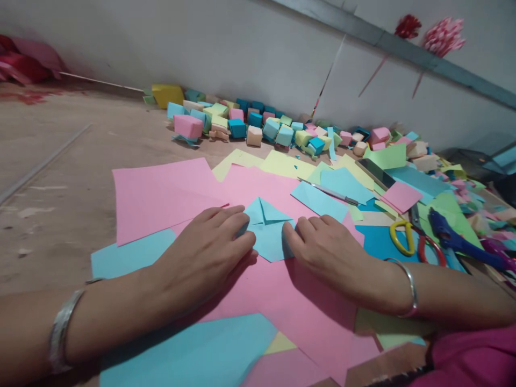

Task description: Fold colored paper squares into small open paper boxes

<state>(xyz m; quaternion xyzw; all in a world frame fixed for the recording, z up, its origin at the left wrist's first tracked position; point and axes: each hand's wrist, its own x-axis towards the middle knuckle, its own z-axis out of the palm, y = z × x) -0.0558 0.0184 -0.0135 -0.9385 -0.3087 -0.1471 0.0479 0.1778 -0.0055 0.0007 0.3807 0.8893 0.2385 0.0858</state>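
A light blue sheet of paper [269, 239] lies in front of me on pink paper, with folded flaps meeting near its pointed top. My left hand [209, 247] grips its left edge with curled fingers, thumb toward the middle. On the opposite edge, my right hand [326, 242] has its fingers bent and pressed to the paper. The fingertips of both hands are partly hidden. Beneath and around the folded piece spread pink sheets [161, 196] and a larger light blue sheet [181, 355].
Small folded paper boxes [237, 129] line the wall. To the right lie a slim pen-like tool [328, 191], a dark phone [375, 173], yellow-handled scissors [409, 242], a red handle loop [422, 252] and a blue glue gun [455, 236]. Paper flowers [443, 37] hang over the ledge.
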